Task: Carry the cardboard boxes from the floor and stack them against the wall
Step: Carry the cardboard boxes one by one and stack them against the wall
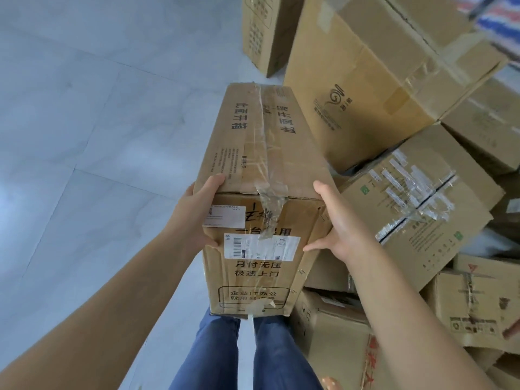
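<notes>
A long cardboard box with black printed characters, clear tape and white shipping labels hangs in the air in front of me, above my legs. My left hand grips its near left corner, thumb on the label face and fingers over the top edge. My right hand clasps the near right corner, thumb on the front face, with the fingers hidden round the side.
A jumbled heap of cardboard boxes fills the right side: a big tilted box, a taped box under it, lower boxes by my right leg. Another box stands at the top. Pale tiled floor spreads to the left.
</notes>
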A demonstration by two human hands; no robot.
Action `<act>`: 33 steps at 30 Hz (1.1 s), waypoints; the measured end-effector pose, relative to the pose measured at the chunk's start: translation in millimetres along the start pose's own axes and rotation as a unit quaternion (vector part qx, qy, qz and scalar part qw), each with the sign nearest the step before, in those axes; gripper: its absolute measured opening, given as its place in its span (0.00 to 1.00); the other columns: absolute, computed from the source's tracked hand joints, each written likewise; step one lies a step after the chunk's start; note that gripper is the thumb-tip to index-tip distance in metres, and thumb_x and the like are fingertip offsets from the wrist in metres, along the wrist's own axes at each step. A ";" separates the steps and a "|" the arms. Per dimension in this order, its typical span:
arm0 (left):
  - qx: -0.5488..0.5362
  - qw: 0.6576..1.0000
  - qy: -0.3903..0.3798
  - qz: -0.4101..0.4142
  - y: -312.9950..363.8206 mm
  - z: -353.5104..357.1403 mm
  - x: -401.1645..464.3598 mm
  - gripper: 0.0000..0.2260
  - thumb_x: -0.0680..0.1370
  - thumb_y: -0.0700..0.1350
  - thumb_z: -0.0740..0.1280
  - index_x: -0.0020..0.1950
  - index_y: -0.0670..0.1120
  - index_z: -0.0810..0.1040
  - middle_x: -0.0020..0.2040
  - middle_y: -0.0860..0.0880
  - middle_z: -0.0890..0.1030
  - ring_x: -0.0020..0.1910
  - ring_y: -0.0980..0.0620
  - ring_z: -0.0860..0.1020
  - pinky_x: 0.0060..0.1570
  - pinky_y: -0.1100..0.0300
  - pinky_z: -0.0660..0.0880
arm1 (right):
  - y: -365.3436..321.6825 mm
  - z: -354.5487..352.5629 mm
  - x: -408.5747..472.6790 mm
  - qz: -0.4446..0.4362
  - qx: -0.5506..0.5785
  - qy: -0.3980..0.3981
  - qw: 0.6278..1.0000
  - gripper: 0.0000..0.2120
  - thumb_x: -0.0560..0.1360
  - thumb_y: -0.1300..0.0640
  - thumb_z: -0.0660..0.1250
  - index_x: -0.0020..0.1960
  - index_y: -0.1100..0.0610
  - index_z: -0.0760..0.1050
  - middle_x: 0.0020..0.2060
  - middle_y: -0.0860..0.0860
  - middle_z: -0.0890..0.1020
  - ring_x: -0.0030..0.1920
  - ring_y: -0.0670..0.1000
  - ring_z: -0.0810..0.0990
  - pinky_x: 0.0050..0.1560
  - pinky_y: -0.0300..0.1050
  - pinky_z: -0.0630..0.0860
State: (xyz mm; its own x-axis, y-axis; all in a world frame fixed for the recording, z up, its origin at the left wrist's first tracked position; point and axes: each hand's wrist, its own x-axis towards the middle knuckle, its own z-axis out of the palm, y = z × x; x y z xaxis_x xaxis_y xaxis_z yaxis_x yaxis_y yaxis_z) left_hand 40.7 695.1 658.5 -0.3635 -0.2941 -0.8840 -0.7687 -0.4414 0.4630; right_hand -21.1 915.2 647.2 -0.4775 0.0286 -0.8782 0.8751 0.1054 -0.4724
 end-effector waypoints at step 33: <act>-0.375 0.870 0.217 0.236 75.4 -405.7 -154.5 0.12 0.76 0.56 0.67 0.57 0.56 0.74 0.41 0.51 0.84 0.30 0.57 0.82 0.25 0.51 0.77 | -96.0 456.0 -225.8 -0.293 -0.309 -0.342 0.837 0.07 0.78 0.44 0.61 0.54 0.38 0.75 0.54 0.46 0.80 0.53 0.51 0.80 0.36 0.57 0.81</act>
State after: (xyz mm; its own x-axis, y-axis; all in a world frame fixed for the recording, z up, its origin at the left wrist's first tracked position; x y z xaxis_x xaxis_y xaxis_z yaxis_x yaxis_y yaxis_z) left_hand 252.4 363.3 856.6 -0.1880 -0.8129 -0.5513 0.0301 -0.5658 0.8240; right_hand 38.7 445.4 856.5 -0.4689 -0.7624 -0.4460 0.1965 0.4022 -0.8942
